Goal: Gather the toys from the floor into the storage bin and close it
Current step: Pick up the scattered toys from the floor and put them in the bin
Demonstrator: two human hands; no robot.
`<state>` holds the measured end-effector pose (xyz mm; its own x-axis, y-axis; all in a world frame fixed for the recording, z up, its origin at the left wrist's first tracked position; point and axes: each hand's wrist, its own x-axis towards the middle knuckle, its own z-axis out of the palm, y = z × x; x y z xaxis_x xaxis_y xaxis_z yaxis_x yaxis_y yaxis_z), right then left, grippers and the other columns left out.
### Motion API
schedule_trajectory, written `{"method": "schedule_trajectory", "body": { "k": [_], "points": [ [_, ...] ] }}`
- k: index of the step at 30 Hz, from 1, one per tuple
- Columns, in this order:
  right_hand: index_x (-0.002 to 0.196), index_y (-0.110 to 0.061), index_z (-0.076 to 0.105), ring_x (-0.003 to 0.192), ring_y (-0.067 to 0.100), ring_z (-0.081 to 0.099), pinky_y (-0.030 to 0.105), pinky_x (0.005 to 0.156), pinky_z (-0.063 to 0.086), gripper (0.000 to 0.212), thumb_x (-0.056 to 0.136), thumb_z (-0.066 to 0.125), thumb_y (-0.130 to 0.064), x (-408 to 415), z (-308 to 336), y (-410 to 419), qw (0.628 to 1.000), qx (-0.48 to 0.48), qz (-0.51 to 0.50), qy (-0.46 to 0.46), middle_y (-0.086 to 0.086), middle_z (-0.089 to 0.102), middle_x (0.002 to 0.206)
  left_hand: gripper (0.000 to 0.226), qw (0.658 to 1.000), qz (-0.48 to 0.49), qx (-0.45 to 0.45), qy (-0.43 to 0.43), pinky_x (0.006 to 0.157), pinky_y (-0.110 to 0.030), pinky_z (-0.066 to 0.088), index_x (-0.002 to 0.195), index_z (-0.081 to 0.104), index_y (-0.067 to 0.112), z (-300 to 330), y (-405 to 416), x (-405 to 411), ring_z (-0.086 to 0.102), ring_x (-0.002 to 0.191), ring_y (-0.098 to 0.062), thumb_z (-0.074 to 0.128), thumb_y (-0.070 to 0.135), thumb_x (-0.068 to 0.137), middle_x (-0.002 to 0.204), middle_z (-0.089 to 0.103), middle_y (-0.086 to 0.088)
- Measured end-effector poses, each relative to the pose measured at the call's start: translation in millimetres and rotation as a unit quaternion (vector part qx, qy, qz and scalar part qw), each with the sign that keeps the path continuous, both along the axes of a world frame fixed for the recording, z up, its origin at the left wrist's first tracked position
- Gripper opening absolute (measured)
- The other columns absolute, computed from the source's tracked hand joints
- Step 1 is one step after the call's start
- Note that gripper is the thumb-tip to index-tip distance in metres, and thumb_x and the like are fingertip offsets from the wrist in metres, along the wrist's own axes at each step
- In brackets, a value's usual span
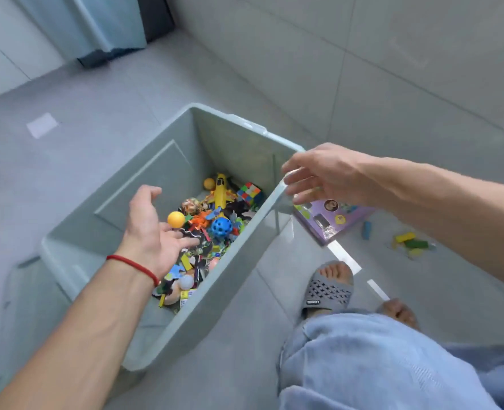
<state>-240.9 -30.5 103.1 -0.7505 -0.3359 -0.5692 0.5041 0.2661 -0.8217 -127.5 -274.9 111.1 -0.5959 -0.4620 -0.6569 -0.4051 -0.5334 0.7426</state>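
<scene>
- One grey-green storage bin [246, 232] stands open on the tiled floor [392, 84], its long axis running from lower left to upper right, with the handle end farthest away.
- Many toys fill its bottom: a yellow toy plane [220, 191] nose pointing away, a puzzle cube [249, 191] beside it, a blue holed ball [221, 227], and an orange ball [176, 219] (which seems to be in mid-air, just off the fingers).
- Left hand [151, 232] hovers over the bin, fingers spread, gripping nothing.
- Right hand [324, 173] hangs above the right rim's far corner, fingers loose, empty.
- Outside the right wall lie a purple box [330, 220] and scattered blocks [410, 242], well apart from a grey slipper [327, 291]; bare floor stretches beyond.
</scene>
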Motion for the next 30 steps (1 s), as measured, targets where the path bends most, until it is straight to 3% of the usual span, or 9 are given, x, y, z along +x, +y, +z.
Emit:
{"method": "schedule_trajectory", "body": {
  "k": [4, 7, 10, 13, 16, 19, 22, 24, 30],
  "points": [
    [0.101, -0.002, 0.065, 0.074, 0.026, 0.057, 0.032, 0.064, 0.054, 0.013, 0.096, 0.059, -0.013, 1.4, -40.5, 98.4, 0.989, 0.098, -0.102, 0.033, 0.015, 0.058, 0.088, 0.025, 0.989, -0.103, -0.083, 0.071, 0.101, -0.052, 0.049, 0.112, 0.059, 0.016, -9.8, 60.5, -16.7, 0.054, 0.126, -0.033, 0.057, 0.026, 0.089, 0.133, 0.051, -0.021],
    [0.094, -0.005, 0.064, 0.062, 0.023, 0.058, 0.030, 0.059, 0.051, 0.013, 0.093, 0.056, -0.015, 15.3, -96.4, 179.3, 0.953, 0.239, -0.184, 0.026, 0.014, 0.063, 0.082, 0.024, 0.962, -0.220, -0.115, 0.111, 0.090, -0.044, 0.058, 0.116, 0.064, 0.005, -36.8, 120.7, -37.1, 0.067, 0.105, -0.026, 0.051, 0.011, 0.097, 0.114, 0.066, -0.019],
    [0.086, -0.011, 0.072, 0.080, 0.035, 0.073, 0.047, 0.079, 0.061, 0.022, 0.083, 0.059, -0.028, 44.1, -165.5, 241.6, 0.909, 0.374, -0.186, 0.002, 0.015, 0.075, 0.089, 0.021, 0.923, -0.355, -0.128, 0.080, 0.084, -0.043, 0.059, 0.109, 0.067, 0.005, -81.3, 185.8, -55.2, 0.066, 0.089, -0.022, 0.053, 0.005, 0.093, 0.101, 0.068, -0.015],
    [0.111, -0.020, 0.068, 0.107, 0.032, 0.064, 0.040, 0.094, 0.052, 0.024, 0.088, 0.062, -0.026, 71.8, -217.1, 267.6, 0.889, 0.438, -0.129, 0.007, 0.008, 0.069, 0.114, 0.019, 0.871, -0.463, -0.165, 0.025, 0.083, -0.040, 0.061, 0.104, 0.069, 0.014, -150.7, 237.7, -68.1, 0.065, 0.088, -0.017, 0.059, 0.011, 0.088, 0.098, 0.069, -0.005],
    [0.135, -0.019, 0.054, 0.120, 0.031, 0.054, 0.041, 0.098, 0.046, 0.042, 0.094, 0.061, -0.026, 78.7, -269.5, 282.2, 0.881, 0.467, -0.056, 0.056, 0.012, 0.055, 0.131, 0.034, 0.771, -0.576, -0.273, 0.014, 0.095, -0.040, 0.054, 0.115, 0.071, 0.018, -218.6, 271.9, -83.8, 0.067, 0.103, -0.020, 0.061, 0.018, 0.082, 0.111, 0.072, -0.001],
    [0.144, -0.014, 0.045, 0.121, 0.034, 0.052, 0.045, 0.095, 0.049, 0.053, 0.094, 0.059, -0.019, 67.9, -305.8, 291.0, 0.868, 0.469, -0.045, 0.155, 0.015, 0.046, 0.139, 0.043, 0.617, -0.640, -0.455, 0.059, 0.099, -0.039, 0.046, 0.127, 0.065, 0.008, -275.0, 293.2, -106.9, 0.060, 0.115, -0.032, 0.058, 0.012, 0.085, 0.127, 0.065, -0.014],
    [0.143, -0.007, 0.047, 0.119, 0.040, 0.054, 0.048, 0.093, 0.052, 0.055, 0.090, 0.060, -0.013, 51.2, -330.3, 297.5, 0.844, 0.476, -0.045, 0.245, 0.017, 0.046, 0.141, 0.046, 0.487, -0.641, -0.581, 0.122, 0.094, -0.049, 0.045, 0.127, 0.055, -0.001, -316.5, 309.9, -125.7, 0.053, 0.112, -0.044, 0.057, 0.009, 0.083, 0.129, 0.052, -0.026],
    [0.133, -0.004, 0.056, 0.113, 0.042, 0.056, 0.048, 0.092, 0.052, 0.045, 0.089, 0.060, -0.012, 45.3, -341.4, 301.9, 0.830, 0.476, -0.037, 0.287, 0.020, 0.053, 0.132, 0.043, 0.435, -0.632, -0.631, 0.113, 0.084, -0.051, 0.043, 0.124, 0.051, -0.003, -328.9, 317.2, -129.4, 0.050, 0.104, -0.046, 0.056, 0.008, 0.083, 0.123, 0.048, -0.028],
    [0.091, 0.003, 0.069, 0.082, 0.040, 0.061, 0.043, 0.069, 0.053, 0.009, 0.088, 0.061, 0.001, 52.1, -347.9, 306.4, 0.796, 0.488, -0.070, 0.352, 0.020, 0.062, 0.092, 0.029, 0.453, -0.628, -0.614, 0.152, 0.074, -0.054, 0.046, 0.109, 0.059, -0.003, -336.1, 316.6, -136.0, 0.054, 0.090, -0.046, 0.054, -0.007, 0.081, 0.103, 0.054, -0.027]
  ]
}}
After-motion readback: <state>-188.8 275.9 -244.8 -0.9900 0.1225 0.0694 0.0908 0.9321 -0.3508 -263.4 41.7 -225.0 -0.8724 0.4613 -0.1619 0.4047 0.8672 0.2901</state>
